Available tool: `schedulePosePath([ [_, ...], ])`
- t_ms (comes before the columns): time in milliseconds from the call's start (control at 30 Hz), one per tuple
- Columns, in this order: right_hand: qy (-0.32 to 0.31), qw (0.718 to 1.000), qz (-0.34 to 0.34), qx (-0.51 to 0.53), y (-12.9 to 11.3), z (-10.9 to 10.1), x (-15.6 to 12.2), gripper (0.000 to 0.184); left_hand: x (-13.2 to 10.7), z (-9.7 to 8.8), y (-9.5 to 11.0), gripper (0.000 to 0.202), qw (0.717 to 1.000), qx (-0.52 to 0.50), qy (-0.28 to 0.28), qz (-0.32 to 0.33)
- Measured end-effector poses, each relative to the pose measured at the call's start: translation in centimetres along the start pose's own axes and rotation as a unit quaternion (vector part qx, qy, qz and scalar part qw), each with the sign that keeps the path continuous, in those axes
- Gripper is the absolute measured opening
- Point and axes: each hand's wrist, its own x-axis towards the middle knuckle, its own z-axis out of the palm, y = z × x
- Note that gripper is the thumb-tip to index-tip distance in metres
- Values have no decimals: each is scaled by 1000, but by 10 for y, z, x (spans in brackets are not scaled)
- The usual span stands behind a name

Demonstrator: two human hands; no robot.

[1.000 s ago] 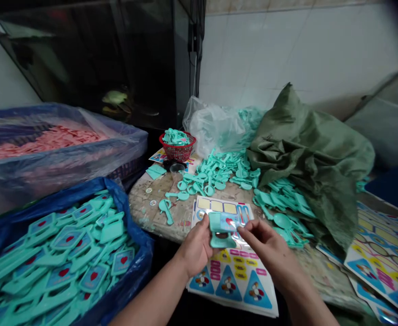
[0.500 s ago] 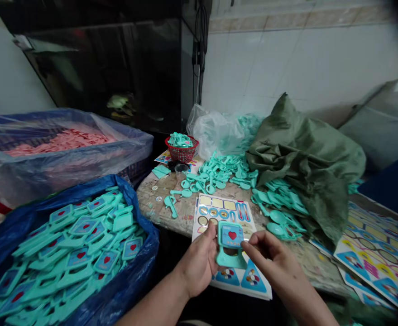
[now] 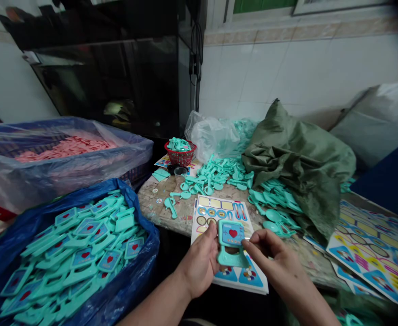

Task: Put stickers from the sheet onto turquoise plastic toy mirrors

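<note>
My left hand grips a turquoise plastic toy heart monitor by its left side, thumb along the edge. The toy has a square face above and a handle with an opening below. A blue sticker with a red heart covers the face, looking nearly flat and straight. My right hand has thumb and forefinger pinched at the face's lower right corner, the thumb touching it; the other fingers are curled. Under both hands lies a stack of printed sticker sheets at the table's front edge.
A blue bag of stickered toys stands at left, before a plastic-lined crate of pink pieces. The worn table bears loose turquoise pieces, a red basket, a green cloth sack and more sticker sheets.
The camera view has tilted up slightly and shifted. Both hands keep nearly the same hold on the toy, whose heart sticker now shows more sharply.
</note>
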Motion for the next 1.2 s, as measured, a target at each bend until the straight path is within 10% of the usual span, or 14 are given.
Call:
schedulePosePath([
  [1200, -9, 999, -47, -12, -8, 10, -5, 24, -11, -9, 5, 30, 998, 53, 7, 22],
])
